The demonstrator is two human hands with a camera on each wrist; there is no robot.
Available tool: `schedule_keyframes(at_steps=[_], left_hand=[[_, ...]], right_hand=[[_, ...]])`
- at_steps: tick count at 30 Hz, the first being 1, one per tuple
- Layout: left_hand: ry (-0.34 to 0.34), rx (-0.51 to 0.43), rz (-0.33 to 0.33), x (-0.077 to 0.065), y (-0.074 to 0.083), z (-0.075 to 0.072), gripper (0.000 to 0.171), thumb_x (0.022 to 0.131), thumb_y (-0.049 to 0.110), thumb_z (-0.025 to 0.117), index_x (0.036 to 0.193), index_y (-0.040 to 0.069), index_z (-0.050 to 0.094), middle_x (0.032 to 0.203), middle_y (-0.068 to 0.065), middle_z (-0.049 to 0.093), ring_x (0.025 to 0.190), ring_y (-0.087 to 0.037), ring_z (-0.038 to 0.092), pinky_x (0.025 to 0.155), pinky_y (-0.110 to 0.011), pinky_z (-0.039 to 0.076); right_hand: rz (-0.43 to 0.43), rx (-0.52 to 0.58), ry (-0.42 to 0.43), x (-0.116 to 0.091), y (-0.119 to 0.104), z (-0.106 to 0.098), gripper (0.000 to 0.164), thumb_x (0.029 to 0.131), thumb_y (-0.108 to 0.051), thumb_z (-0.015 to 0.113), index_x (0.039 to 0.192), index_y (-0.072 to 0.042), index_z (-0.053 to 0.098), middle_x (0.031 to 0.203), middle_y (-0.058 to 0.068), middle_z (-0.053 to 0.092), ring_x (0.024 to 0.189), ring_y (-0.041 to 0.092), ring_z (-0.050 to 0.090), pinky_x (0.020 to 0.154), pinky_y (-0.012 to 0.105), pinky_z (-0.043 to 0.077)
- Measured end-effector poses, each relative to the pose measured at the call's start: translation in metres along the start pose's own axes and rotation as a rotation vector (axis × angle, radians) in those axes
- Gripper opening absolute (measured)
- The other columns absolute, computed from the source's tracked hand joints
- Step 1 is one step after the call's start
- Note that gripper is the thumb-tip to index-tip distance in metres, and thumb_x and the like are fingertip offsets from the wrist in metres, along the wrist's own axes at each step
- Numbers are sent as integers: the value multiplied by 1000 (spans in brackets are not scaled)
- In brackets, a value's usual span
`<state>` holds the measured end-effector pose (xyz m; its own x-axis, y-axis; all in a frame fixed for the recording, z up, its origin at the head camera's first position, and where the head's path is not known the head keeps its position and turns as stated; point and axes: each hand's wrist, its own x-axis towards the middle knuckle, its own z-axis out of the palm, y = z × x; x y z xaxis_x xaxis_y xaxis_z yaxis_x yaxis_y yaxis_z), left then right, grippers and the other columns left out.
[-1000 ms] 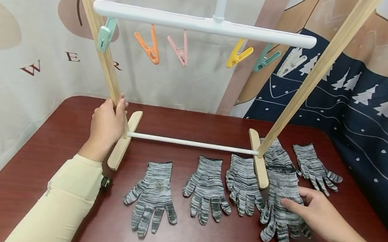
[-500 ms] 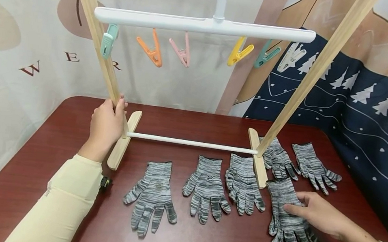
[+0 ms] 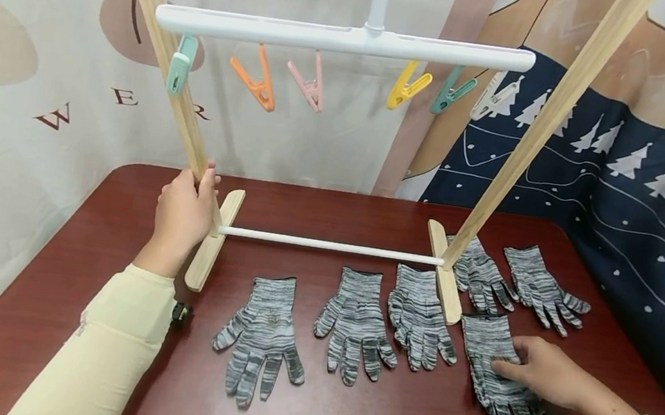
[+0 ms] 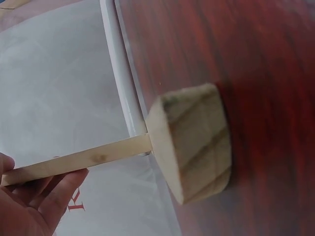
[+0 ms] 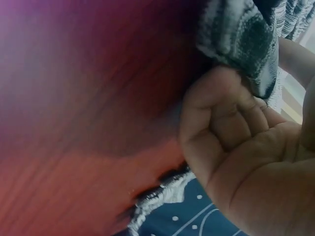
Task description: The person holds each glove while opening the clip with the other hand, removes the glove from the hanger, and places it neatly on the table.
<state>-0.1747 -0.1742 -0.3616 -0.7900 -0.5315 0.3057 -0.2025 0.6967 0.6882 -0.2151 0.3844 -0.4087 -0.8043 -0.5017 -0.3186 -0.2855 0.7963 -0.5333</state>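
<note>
My left hand (image 3: 180, 215) grips the left wooden post (image 3: 182, 121) of a drying rack, low down near its foot (image 3: 204, 261). In the left wrist view, fingers (image 4: 64, 194) curl round this post above the blurred wooden foot (image 4: 194, 142). At the right, my right hand (image 3: 558, 381) pinches a grey-striped knit glove (image 3: 487, 340) by its side, thumb on top. Its cuff points toward the rack and its fingers toward the front edge. In the right wrist view, the other fingers curl beneath the glove (image 5: 241, 39), which fills the top right corner.
Three similar gloves lie in front of the rack: a left one (image 3: 267, 339), a middle one (image 3: 356, 323) and one (image 3: 415, 316) by the right foot (image 3: 447, 286). Two more lie behind right. A white hanger (image 3: 329, 37) with several coloured clips hangs above the table (image 3: 80, 258).
My right hand has drawn the glove to the right and toward the front, off the glove behind it. The hanger sways slightly. My left hand stays on the post.
</note>
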Motion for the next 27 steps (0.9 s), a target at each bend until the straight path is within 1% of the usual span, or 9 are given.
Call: schedule_keyframes(at_steps=[8, 11, 14, 16, 18, 20, 22, 24, 27], left_hand=[[-109, 3, 1, 1, -1, -10, 55, 108, 43, 32, 135, 2, 57, 120, -21, 69, 102, -40, 68, 84, -56, 49], [-119, -4, -15, -1, 2, -15, 55, 106, 45, 33, 142, 6, 51, 120, -24, 67, 102, -43, 65, 83, -57, 47], [-68, -54, 3, -3, 8, -19, 57, 104, 43, 38, 148, 7, 38, 121, -27, 60, 109, -46, 59, 90, -60, 43], [-11, -99, 42, -6, 16, -20, 64, 102, 40, 43, 156, 10, 24, 140, -26, 49, 130, -43, 48, 108, -63, 31], [47, -121, 93, -12, 25, -22, 76, 101, 38, 48, 161, 14, 8, 159, -21, 28, 149, -36, 26, 120, -63, 11], [91, -108, 148, -20, 36, -23, 88, 98, 36, 52, 162, 18, -5, 169, -10, 3, 156, -27, 0, 121, -60, -9], [104, -76, 211, -31, 49, -24, 90, 96, 36, 56, 162, 19, -3, 169, -5, -7, 156, -23, -10, 120, -59, -14], [56, -31, 270, -42, 62, -23, 89, 95, 39, 58, 162, 18, 4, 170, -4, -7, 157, -25, -10, 120, -60, -14], [-116, 84, 342, -55, 77, -15, 86, 96, 52, 55, 162, 22, 9, 170, -7, -4, 157, -32, -6, 118, -65, -11]], right_hand=[[28, -258, 101, -2, -10, 0, 42, 87, -39, 75, 72, -13, 45, 60, -4, 34, 52, 10, 33, 53, 26, 28], [35, -340, 205, 0, -21, -4, 37, 90, -36, 72, 75, -11, 50, 58, -2, 39, 51, 13, 37, 51, 28, 29], [13, -347, 347, 5, -41, -6, 27, 93, -32, 68, 83, -8, 58, 62, 0, 51, 53, 14, 45, 52, 31, 35], [-31, -320, 433, 11, -58, -4, 25, 95, -30, 67, 93, -6, 64, 72, 5, 62, 61, 17, 54, 54, 35, 42], [-104, -300, 499, 19, -75, 1, 26, 95, -30, 67, 103, -5, 67, 89, 10, 69, 76, 24, 62, 65, 43, 50], [-183, -316, 557, 28, -90, 8, 33, 95, -31, 67, 115, -4, 67, 106, 16, 69, 92, 32, 62, 77, 51, 52], [-240, -345, 593, 39, -104, 14, 44, 95, -33, 67, 129, -6, 63, 123, 20, 64, 109, 38, 58, 90, 58, 47], [-268, -379, 600, 48, -116, 18, 53, 95, -38, 66, 140, -10, 56, 134, 21, 57, 120, 40, 52, 97, 63, 43], [-273, -403, 570, 62, -133, 20, 65, 97, -44, 61, 153, -18, 42, 151, 21, 44, 136, 43, 41, 104, 69, 36]])
